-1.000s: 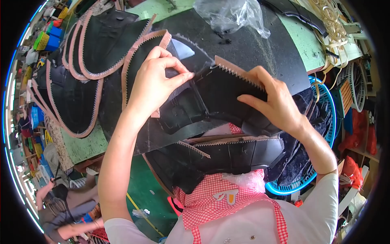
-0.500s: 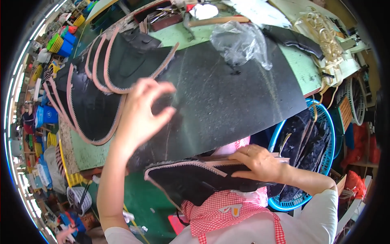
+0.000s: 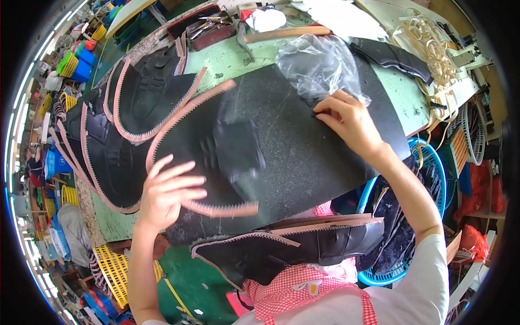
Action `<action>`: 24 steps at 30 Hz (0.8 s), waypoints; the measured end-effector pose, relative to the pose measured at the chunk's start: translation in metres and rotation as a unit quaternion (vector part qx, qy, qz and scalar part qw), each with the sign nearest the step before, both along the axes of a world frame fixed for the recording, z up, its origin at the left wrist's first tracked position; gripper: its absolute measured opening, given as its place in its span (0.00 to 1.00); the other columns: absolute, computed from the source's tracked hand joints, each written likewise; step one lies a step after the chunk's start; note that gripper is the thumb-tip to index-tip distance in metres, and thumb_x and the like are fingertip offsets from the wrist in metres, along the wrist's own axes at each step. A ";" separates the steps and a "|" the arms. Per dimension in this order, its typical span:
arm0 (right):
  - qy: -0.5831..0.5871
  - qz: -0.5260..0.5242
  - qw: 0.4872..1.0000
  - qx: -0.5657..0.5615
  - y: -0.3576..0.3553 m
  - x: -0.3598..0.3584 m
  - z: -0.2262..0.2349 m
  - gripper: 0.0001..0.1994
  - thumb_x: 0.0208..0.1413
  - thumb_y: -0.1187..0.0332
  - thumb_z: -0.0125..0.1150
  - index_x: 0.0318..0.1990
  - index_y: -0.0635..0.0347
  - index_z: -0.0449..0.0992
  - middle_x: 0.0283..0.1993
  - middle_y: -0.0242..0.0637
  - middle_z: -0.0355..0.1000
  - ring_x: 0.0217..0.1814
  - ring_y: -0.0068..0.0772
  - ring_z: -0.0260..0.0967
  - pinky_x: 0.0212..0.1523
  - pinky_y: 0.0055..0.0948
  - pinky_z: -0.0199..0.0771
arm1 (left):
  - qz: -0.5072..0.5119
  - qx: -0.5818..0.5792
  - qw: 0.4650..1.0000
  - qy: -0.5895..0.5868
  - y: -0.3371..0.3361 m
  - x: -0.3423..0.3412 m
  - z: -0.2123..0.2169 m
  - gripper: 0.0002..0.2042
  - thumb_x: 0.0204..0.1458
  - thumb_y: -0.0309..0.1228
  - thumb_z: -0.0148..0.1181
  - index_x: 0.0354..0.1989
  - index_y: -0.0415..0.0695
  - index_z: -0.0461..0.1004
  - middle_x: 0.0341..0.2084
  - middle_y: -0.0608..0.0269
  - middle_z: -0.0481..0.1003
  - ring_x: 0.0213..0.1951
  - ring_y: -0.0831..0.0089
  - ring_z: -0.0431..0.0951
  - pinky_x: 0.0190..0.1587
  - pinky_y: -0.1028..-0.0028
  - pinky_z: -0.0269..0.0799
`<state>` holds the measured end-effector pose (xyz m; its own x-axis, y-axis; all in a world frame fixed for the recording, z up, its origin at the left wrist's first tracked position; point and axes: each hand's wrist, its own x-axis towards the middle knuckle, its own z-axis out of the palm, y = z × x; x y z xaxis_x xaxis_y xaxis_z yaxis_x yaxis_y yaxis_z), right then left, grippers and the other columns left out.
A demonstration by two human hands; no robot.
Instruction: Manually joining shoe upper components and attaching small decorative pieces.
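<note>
Seen from above, a person stood at a green workbench covered by a large black mat. The left hand lay open, fingers spread, flat on a black shoe-upper piece with a pinkish zigzag-cut edge; that piece rested on the mat's left half, its right part blurred with motion. The right hand was pinched shut on a small dark thing at the mat's far side, just beside a crumpled clear plastic bag (what it pinched was too small to tell).

The piece looked thin, light and floppy, likely to bend and sag if lifted by one corner. Its face seemed matte rather than slick, so a flat palm could slide it. The sturdier trimmed border near the fingers looked the best place to take hold.

More such pieces lay stacked at the bench's left. Another pile sat at the near edge, above a red checked apron. A blue basket stood to the right.
</note>
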<state>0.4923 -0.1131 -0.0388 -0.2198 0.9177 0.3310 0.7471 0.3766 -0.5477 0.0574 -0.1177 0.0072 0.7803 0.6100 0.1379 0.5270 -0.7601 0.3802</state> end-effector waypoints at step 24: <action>0.016 0.116 0.992 0.046 -0.038 -0.093 0.038 0.08 0.46 0.72 0.72 0.35 0.57 0.80 0.35 0.35 0.74 0.41 0.42 0.76 0.41 0.37 0.78 | 0.260 -0.354 0.884 -0.163 -0.005 0.130 -0.009 0.32 0.65 0.45 0.60 0.74 0.49 0.57 0.23 0.59 0.78 0.30 0.61 0.84 0.34 0.66 0.74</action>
<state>0.3997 -0.1507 -0.0005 -0.4103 0.8087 0.4215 0.6170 0.5866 -0.5247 0.1876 -0.1224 -0.0014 0.3585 0.8975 -0.2568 0.5105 0.0418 0.8588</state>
